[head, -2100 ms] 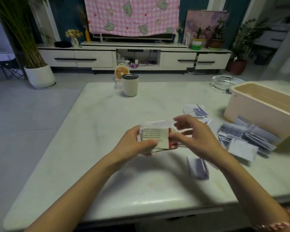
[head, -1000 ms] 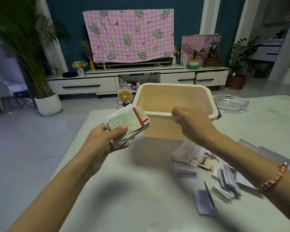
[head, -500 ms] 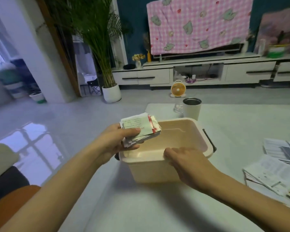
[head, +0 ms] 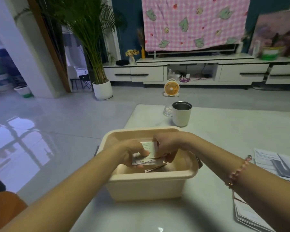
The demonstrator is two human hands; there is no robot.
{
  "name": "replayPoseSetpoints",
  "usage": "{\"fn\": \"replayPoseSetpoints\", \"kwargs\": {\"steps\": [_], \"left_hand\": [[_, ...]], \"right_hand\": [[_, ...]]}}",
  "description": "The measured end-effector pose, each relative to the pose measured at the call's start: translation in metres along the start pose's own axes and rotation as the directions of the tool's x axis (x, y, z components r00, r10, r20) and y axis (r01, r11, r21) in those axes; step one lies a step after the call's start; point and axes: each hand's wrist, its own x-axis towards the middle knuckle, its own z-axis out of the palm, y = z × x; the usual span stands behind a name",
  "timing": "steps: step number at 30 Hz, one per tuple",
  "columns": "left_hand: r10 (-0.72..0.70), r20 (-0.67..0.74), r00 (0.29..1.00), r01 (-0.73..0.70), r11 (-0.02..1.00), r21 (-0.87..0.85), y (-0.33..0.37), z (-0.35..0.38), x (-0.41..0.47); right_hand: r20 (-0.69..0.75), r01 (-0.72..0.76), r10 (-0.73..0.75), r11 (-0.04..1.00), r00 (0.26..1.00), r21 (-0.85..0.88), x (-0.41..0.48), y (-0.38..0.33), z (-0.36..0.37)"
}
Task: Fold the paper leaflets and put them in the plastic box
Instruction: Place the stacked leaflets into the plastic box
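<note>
Both hands (head: 134, 153) apparently grip folded leaflets (head: 148, 152) inside box (head: 146, 183).

a smooth, matt beige plastic box (head: 144, 188) contains printed paper leaflets (head: 149, 149) on a pale, softly polished stone-look table (head: 232, 139). the cup (head: 181, 117) pairs a matt white shell with a metal lining. glossy floor tiles (head: 49, 124) mirror a window; soft pink checked cloth (head: 194, 22) hangs behind.

the plastic box (head: 151, 175) sits on the table (head: 224, 131) near its left edge. inside it, the left hand (head: 132, 153) and right hand (head: 167, 144) hold the folded leaflets (head: 149, 148) between them. a cup (head: 181, 116) stands behind the box (a fan (head: 171, 87) on the floor beyond), and loose leaflets (head: 274, 163) lie to the right.
</note>
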Motion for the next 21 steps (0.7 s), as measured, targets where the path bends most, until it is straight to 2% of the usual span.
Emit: {"fn": "replayPoseSetpoints", "kwargs": {"steps": [3, 7, 11, 15, 18, 21], "left_hand": [[-0.029, -0.007, 1.0, 0.029, 1.0, -0.006, 0.0, 0.008, 0.019], [-0.023, 0.011, 1.0, 0.024, 0.999, -0.043, -0.003, 0.001, 0.027], [-0.056, 0.019, 0.998, 0.058, 0.989, -0.138, -0.003, -0.007, 0.027], [-0.107, -0.033, 0.994, 0.102, 0.986, -0.133, -0.011, -0.008, 0.031], [-0.142, -0.123, 0.982, 0.141, 0.99, -0.013, -0.02, -0.004, 0.039], [-0.163, -0.182, 0.97, 0.176, 0.983, 0.056, -0.025, -0.004, 0.052]], "right_hand": [[-0.002, -0.047, 0.047, 0.992, 0.999, -0.113, 0.013, 0.004, -0.004], [-0.083, 0.022, -0.023, 1.0, 0.996, -0.019, 0.024, 0.016, 0.0], [-0.171, 0.022, -0.019, 1.0, 0.985, 0.017, 0.026, 0.02, 0.003], [-0.081, -0.031, 0.017, 0.984, 0.997, -0.177, 0.029, 0.02, 0.006], [0.049, -0.072, 0.094, 0.939, 0.994, -0.337, 0.03, 0.018, 0.019], [0.042, -0.125, 0.158, 0.895, 0.987, -0.428, 0.046, 0.019, 0.029]]}}
